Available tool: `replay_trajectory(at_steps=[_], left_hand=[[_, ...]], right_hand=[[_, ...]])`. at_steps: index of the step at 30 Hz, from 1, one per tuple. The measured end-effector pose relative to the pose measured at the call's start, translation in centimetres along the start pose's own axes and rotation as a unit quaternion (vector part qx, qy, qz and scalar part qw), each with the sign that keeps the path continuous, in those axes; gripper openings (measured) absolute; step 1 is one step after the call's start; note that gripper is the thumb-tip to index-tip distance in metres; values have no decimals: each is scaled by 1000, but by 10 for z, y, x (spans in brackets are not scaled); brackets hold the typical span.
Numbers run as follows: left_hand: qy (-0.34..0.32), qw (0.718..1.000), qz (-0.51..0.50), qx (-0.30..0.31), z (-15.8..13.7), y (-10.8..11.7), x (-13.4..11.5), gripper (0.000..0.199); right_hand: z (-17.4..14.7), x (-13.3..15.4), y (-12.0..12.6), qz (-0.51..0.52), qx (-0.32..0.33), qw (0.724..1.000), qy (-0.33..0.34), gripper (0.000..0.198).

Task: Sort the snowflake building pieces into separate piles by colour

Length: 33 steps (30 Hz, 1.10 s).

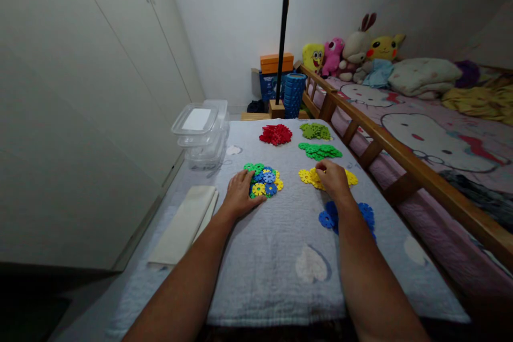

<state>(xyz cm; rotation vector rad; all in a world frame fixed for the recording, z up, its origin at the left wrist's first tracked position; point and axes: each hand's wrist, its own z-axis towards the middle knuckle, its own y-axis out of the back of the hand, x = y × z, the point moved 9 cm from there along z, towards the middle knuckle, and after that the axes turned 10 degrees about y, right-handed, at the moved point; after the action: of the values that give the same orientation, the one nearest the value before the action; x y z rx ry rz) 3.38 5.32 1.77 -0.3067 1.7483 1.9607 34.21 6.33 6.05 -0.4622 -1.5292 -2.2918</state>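
My left hand [239,192] rests open against the left side of a mixed pile of notched plastic snowflake discs [269,177] in green, blue and yellow. Its thumb stretches along the pile's near edge. Over a pile of yellow snowflake discs [306,176] is my right hand [332,177], thumb and fingers closed together at the top; whatever is between them is hidden. Blue discs [366,215] lie under and beside my right forearm, which covers part of them. Farther back are green discs [320,150], light green discs [315,131] and red discs [276,134].
Stacked clear plastic boxes [204,136] stand at the table's back left, with a folded cream cloth [184,224] nearer. A pale patterned cloth [272,262] covers the table. A wooden bed rail [372,136] runs along the right; a black pole [282,32] rises behind.
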Motion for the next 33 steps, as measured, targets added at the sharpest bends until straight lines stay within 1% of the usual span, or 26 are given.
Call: replay_trajectory(at_steps=[7,11,16,19,23,25,27,30,31,33], left_hand=[[-2,1000,-1,-4,0,-1,2,84],[-4,1000,-4,-7,-1,-1,3,84],[-2,1000,-8,-7,-1,0,2,83],[3,1000,-7,-3,-1,0,2,84],[0,1000,-7,-2,-2,1,0,84],[-5,1000,-12,-7,-2,2,-1,82],[-9,1000,-17,-11,-2,3,0,80],[-14,1000,-18,-16,-2,3,-1,78],[-15,1000,-17,-16,-2,3,-1,78],[-15,1000,-18,-16,-2,4,-2,78]], right_hand=[[0,2,-6,-35,10,999,10,19],[0,2,-6,-53,1,999,9,21],[1,13,-7,-39,-12,999,36,19],[0,36,-18,-1,2,997,80,19],[-12,90,-46,76,38,980,179,18],[-21,114,-60,93,53,969,223,22],[-29,131,-72,91,63,961,254,30],[-34,138,-84,76,75,958,265,42],[-35,137,-88,73,79,959,262,41],[-34,133,-93,73,86,960,257,35]])
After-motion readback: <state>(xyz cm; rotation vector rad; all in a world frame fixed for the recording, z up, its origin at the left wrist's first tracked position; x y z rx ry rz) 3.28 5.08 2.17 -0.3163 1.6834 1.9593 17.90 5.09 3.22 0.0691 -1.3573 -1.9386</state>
